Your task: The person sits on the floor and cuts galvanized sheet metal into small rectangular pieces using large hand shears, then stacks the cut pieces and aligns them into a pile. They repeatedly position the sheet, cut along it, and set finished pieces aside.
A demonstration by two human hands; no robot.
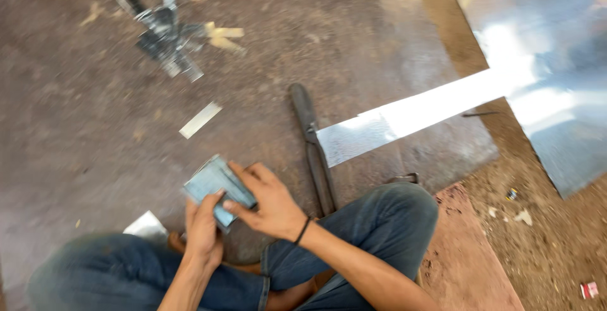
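Note:
I sit cross-legged on a dark metal floor sheet (95, 115). Both hands hold a small stack of cut sheet-metal pieces (212, 181) just in front of my knees. My left hand (202, 229) grips the stack's near edge from below. My right hand (269, 203) lies over its right side, a dark band on the wrist. Long dark tin snips (314, 149) lie on the floor just right of my right hand, untouched.
A long shiny metal strip (411, 118) runs from the snips to a large bright sheet (544, 77) at the right. A short strip (200, 120) and a pile of scrap offcuts (165, 32) lie farther out. Another offcut (147, 225) rests by my left knee.

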